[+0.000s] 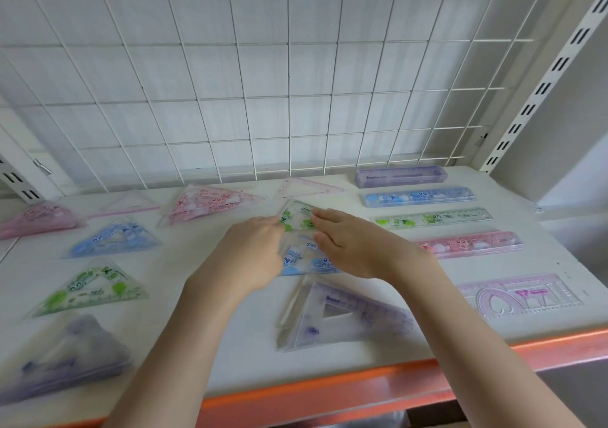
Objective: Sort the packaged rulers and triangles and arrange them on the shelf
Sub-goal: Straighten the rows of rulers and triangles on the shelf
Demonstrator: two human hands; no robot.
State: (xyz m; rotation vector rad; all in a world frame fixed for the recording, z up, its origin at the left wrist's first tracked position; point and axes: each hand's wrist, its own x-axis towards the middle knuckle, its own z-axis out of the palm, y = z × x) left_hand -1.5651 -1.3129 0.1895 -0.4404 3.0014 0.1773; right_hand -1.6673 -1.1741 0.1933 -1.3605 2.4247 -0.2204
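On the white shelf [210,355], my left hand [250,256] and my right hand [355,246] meet at mid-shelf over two packaged triangles. Both hands pinch the green-printed triangle [297,218] at its left and right edges. A blue-printed triangle [306,260] lies just below it, partly covered by both hands. A purple triangle pack [342,315] lies nearer the front edge. At the right, rulers lie in a column: purple [401,176], blue [419,196], green [434,218], pink [470,245].
On the left lie pink [210,202], blue [115,237], green [92,288] and purple [69,358] triangle packs, with another pink one [36,218] at far left. A pink stencil ruler [519,294] lies front right. A white wire grid [289,82] backs the shelf; the front rim [329,394] is orange.
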